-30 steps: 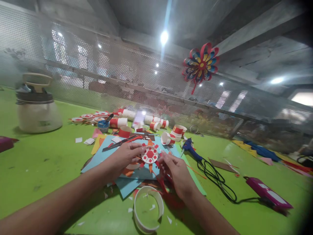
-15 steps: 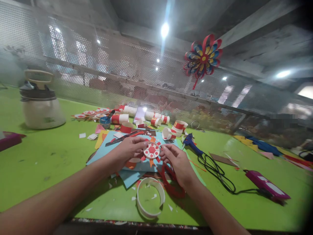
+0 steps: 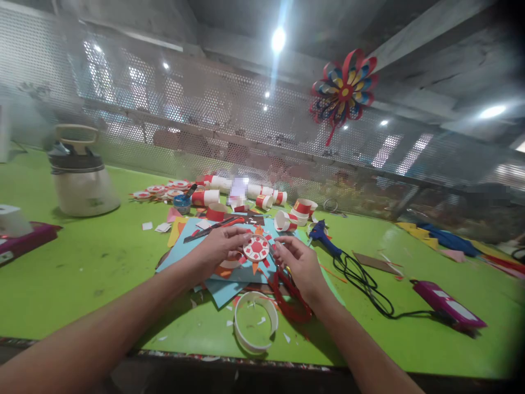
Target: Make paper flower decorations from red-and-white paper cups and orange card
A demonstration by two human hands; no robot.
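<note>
A round white paper piece with red patches (image 3: 256, 248), with orange and red points sticking out like a turtle, is held above light blue paper (image 3: 225, 292). My left hand (image 3: 221, 249) pinches its left edge between thumb and fingers. My right hand (image 3: 296, 261) is just to its right, fingers curled with the tips together; what they hold, if anything, is too small to tell. Beneath my right hand lie red-handled scissors (image 3: 289, 298). A white paper ring (image 3: 255, 323) rests nearer the table's front edge.
Red and white cup pieces (image 3: 286, 221), a blue jar (image 3: 182, 204) and similar turtle shapes (image 3: 156, 190) sit behind. A blue glue gun (image 3: 325, 237) with black cable and a purple power strip (image 3: 448, 305) lie right. A large pot (image 3: 84, 180) stands left.
The camera view has shifted slightly, so the table things appear a little further right. The turtle piece is still in my left hand and has tilted slightly.
</note>
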